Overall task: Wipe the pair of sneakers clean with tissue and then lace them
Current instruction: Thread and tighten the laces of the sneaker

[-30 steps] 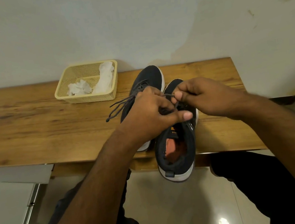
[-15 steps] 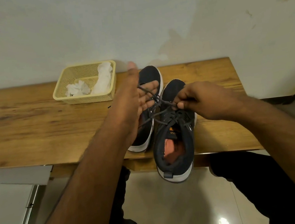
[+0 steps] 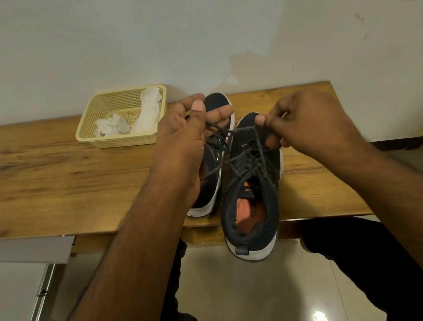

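- Nearest me, at 6 o'clock, the right sneaker [image 3: 249, 182] lies with its heel overhanging the edge of the wooden bench [image 3: 49, 184]; lace crossings are already threaded over its tongue.
- My right hand [image 3: 303, 123], at 2 o'clock of that shoe, pinches one end of the dark lace [image 3: 241, 129] between thumb and fingertips.
- My left hand [image 3: 189, 136], at 10 o'clock, curls round the other lace end and holds it raised.
- The left sneaker [image 3: 216, 122] lies touching the first, partly hidden by my left hand; I cannot tell how far it is laced.
- Farthest, at 11 o'clock, the yellow basket [image 3: 88, 127] holds crumpled tissue [image 3: 112, 124].
- Judgement: wiping appears finished; lacing of the right shoe is well advanced, with the tying left.
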